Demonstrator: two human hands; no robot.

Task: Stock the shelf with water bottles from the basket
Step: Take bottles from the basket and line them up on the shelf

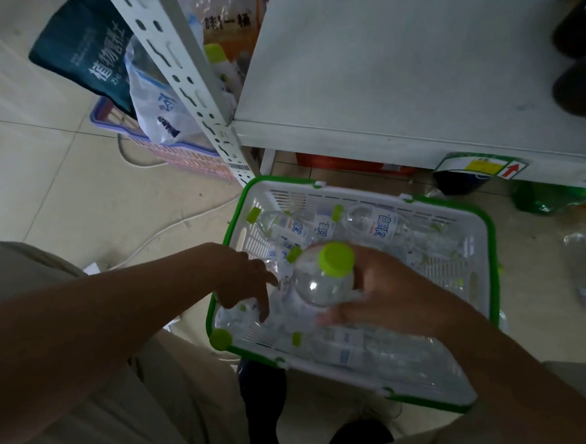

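Several clear plastic water bottles (374,223) with lime-green screw caps and white-and-blue labels lie on their sides in a white slotted plastic basket (481,254) with a green rim, which sits on the pale tiled floor just below the front edge of the shelf (396,73). The right hand (383,289) is clamped around one upright bottle (325,282) — smooth, domed at the shoulder, cap up — held over the middle of the basket. The left hand (246,284) reaches down near the basket's left edge, fingers spread and touching a bottle lying there; whether it grips is not clear. The shelf is flat, matte white metal, bare across most of its surface, with dark bottles (585,68) at its far right corner. A perforated white upright (177,63) rises at its left — beside it, crinkled plastic bags.
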